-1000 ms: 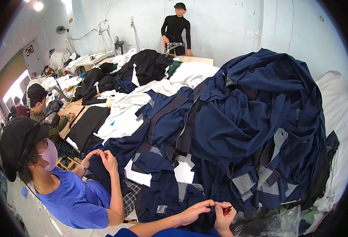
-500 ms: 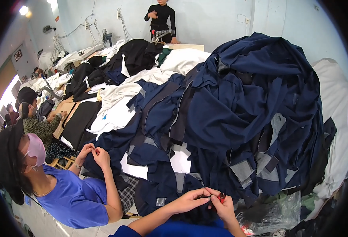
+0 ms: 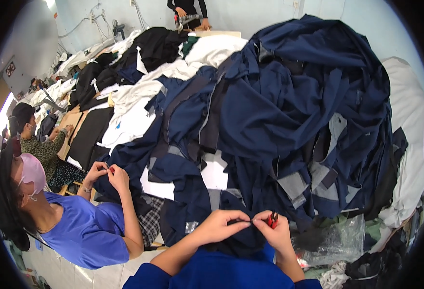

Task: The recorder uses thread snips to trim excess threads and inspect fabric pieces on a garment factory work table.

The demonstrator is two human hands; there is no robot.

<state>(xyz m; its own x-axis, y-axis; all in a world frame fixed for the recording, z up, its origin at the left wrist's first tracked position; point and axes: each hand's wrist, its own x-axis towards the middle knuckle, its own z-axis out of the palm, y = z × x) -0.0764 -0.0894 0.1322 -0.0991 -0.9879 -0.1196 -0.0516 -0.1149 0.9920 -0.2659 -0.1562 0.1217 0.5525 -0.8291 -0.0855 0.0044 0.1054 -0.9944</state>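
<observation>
In front of me a navy garment [image 3: 237, 244] hangs from the table edge into my lap. My left hand [image 3: 218, 227] is closed, its thumb and fingertips pinching a dark edge of that cloth. Close beside it, my right hand [image 3: 275, 235] is closed too. Small red thread snips [image 3: 272, 219] sit in its palm and fingers, dark tips pointing up, while its thumb and forefinger meet the cloth near the left fingertips. Whatever fine detail lies between the fingertips is too small to make out.
A big navy garment heap [image 3: 289, 111] with grey patches fills the table ahead. White cloth [image 3: 130, 123] and black cloth [image 3: 99, 127] lie farther left. A co-worker in a purple top [image 3: 84, 231] sits close on my left. A clear plastic bag [image 3: 330, 241] lies at right.
My view has tipped down, so the table and heap sit higher in the picture. My hands have drawn slightly apart, fingertips now meeting at the cloth edge. The snips stay in my right hand.
</observation>
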